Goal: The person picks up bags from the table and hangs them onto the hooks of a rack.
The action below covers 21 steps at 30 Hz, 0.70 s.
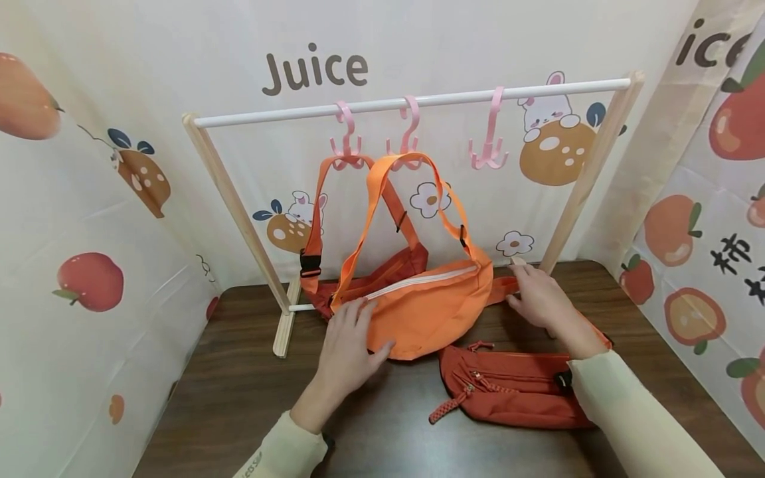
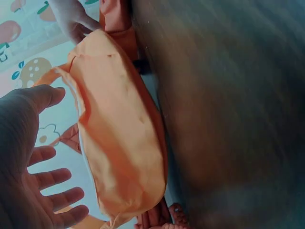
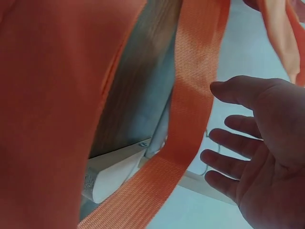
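A bright orange waist bag (image 1: 427, 309) with a white zipper hangs by its strap from the middle pink hook (image 1: 409, 133). My left hand (image 1: 346, 348) is at its lower left side in the head view; the left wrist view shows the fingers spread beside the bag. Behind it, a darker rust-orange bag (image 1: 388, 269) hangs from the left pink hook (image 1: 346, 139). My right hand (image 1: 540, 299) is at the right, fingers extended, its thumb close to the orange webbing strap (image 3: 195, 86). A rust-red waist bag (image 1: 520, 388) lies on the table below that hand, partly behind the forearm.
A rack with a white bar (image 1: 287, 114) and wooden legs (image 1: 236, 209) stands at the back of the dark wood table (image 1: 382, 438). A third pink hook (image 1: 490, 136) hangs farther right with nothing on it. Fruit-printed curtains (image 1: 89, 212) enclose the table.
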Each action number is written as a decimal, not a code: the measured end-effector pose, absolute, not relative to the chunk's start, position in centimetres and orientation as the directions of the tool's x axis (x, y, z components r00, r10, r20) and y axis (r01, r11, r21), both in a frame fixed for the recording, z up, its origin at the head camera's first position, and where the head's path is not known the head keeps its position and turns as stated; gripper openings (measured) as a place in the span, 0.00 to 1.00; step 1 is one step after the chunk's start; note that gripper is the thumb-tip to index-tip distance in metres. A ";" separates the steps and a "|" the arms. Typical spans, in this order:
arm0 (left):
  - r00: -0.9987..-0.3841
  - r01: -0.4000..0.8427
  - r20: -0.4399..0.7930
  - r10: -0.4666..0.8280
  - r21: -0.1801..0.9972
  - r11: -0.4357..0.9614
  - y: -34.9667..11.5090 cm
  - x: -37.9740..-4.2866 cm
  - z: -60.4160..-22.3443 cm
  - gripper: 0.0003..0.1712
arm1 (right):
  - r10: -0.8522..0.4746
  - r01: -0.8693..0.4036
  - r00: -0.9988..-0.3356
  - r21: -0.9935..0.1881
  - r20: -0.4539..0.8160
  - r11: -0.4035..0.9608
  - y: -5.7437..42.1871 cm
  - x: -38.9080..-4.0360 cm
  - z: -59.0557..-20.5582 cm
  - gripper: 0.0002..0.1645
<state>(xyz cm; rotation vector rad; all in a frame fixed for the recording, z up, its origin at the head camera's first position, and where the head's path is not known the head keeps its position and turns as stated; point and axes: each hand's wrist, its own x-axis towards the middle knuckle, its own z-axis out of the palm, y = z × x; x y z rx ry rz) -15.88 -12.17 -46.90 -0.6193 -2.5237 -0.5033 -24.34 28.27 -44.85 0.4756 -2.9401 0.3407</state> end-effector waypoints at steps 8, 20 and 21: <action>-0.776 0.525 0.525 0.350 0.230 0.819 -11.6 -15.5 -47.5 0.43 | -0.335 -0.356 -0.929 -0.132 0.158 0.925 28.4 -26.2 -46.5 0.32; -0.806 0.509 0.462 0.370 0.222 0.832 -11.4 -15.3 -47.9 0.44 | -0.455 -0.472 -0.873 -0.068 0.176 0.879 28.6 -25.0 -47.0 0.11; -0.809 0.509 0.457 0.371 0.226 0.831 -11.4 -15.3 -47.9 0.44 | -0.462 -0.475 -0.873 -0.061 0.156 0.878 28.7 -24.8 -46.9 0.08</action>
